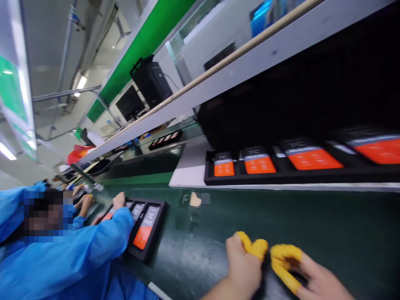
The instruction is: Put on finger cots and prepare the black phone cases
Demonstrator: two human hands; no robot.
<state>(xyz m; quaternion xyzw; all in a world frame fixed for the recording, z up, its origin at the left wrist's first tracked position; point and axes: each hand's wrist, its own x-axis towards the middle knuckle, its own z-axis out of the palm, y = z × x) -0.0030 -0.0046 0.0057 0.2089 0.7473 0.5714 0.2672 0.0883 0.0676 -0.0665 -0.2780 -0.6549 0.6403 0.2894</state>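
My left hand (245, 262), with yellow finger covers, is held low over the dark green work surface (218, 225). Its fingers are curled closed, and whatever they may hold is hidden. Close beside it, my right hand (306, 268) also wears yellow finger covers. Thumb and fingers bend towards each other in a pinch, with a dark gap inside the curl. Anything between those fingertips is too blurred to make out. A narrow dark space separates the two hands.
A black tray (215, 181) of orange-and-grey packs stands along the back right on a white board (189, 166). To the left, a co-worker in a blue sleeve (103, 233) reaches over another black tray (161, 221). A long shelf edge (193, 93) crosses above.
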